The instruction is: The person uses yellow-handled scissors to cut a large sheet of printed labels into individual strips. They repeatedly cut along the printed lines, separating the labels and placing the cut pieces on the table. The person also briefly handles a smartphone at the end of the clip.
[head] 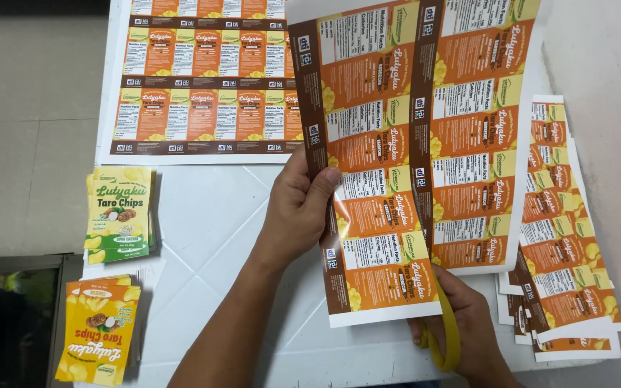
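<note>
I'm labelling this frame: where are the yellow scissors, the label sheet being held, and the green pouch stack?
yellow scissors (pixel 448 338), head view, handle loop.
held label sheet (pixel 375 179), head view, left strip's middle.
green pouch stack (pixel 118 213), head view, top pouch's front.

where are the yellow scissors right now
In the head view, the yellow scissors are at the bottom, right of centre, in the right hand, cutting into the lower edge of the orange label sheet held by the left hand.

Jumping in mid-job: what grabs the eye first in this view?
The big glossy orange-and-brown label sheet at centre, gripped on its left edge by the left hand. Below it, the right hand works yellow-handled scissors at the sheet's lower edge. Cut strips pile up at right.
</note>
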